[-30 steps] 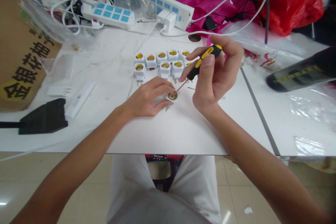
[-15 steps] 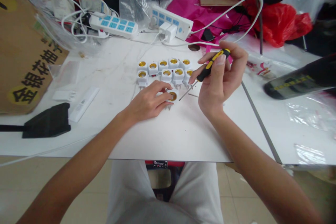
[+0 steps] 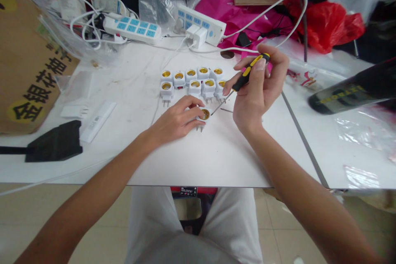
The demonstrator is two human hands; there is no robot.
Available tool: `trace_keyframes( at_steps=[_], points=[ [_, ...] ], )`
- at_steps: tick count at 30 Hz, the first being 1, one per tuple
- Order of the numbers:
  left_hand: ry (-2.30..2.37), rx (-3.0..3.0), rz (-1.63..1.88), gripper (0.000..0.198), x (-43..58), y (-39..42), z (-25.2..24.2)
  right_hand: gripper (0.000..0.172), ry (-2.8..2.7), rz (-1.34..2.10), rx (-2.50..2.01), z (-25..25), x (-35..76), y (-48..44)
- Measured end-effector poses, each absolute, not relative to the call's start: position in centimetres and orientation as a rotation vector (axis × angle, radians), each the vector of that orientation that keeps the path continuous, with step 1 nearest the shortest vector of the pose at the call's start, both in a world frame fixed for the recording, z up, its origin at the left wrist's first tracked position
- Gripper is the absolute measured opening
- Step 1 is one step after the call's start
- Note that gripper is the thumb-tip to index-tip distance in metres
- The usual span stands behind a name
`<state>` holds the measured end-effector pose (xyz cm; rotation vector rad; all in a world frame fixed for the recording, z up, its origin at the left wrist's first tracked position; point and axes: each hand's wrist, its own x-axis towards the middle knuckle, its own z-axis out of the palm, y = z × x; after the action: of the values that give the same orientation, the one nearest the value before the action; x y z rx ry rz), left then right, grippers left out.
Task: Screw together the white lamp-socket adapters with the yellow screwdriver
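Note:
My left hand (image 3: 177, 120) rests on the white table (image 3: 201, 156) with its fingers closed round a white lamp-socket adapter (image 3: 204, 114) with a brass inside. My right hand (image 3: 256, 90) grips a black-and-yellow screwdriver (image 3: 246, 75) at a slant; its thin shaft points down-left and its tip sits just at the adapter's right rim. Behind them stand several more white adapters (image 3: 193, 80) in two rows.
Two white power strips with blue sockets (image 3: 133, 29) (image 3: 201, 22) and tangled white cables lie at the back. A cardboard box (image 3: 27, 62) is at the left, a black block (image 3: 55, 140) and white parts beside it. Pink and red bags and a dark tool (image 3: 349, 90) fill the right.
The screwdriver tip has come out of the adapter's brass opening and now sits at its right rim. The left hand has kept its hold on the adapter. The view has shifted slightly.

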<state>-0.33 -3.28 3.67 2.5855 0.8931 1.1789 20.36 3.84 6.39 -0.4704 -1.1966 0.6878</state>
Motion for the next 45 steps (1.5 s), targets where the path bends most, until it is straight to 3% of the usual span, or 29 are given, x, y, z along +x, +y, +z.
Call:
trace_keyframes(
  at_steps=[5,14,27,33,45],
  points=[
    [0.912,2.552,1.253,0.028,-0.3,-3.2,3.5,0.016,-1.152,0.819,-0.513,6.0,21.1,4.8],
    [1.019,2.446,1.499,0.016,-1.5,-2.3,3.9,0.018,-1.107,0.913,-0.523,4.8,22.0,6.9],
    [1.134,1.814,1.861,0.025,-3.5,-0.9,5.4,0.037,-1.125,1.234,-0.655,5.6,21.6,6.5],
    [1.202,1.745,1.956,0.039,-4.1,-0.5,5.8,0.037,-0.973,1.164,-0.712,5.7,22.6,7.5],
    [1.379,1.892,1.95,0.039,-5.5,-0.2,6.0,0.039,-0.707,0.981,-0.758,4.8,29.2,12.9]
  ],
)
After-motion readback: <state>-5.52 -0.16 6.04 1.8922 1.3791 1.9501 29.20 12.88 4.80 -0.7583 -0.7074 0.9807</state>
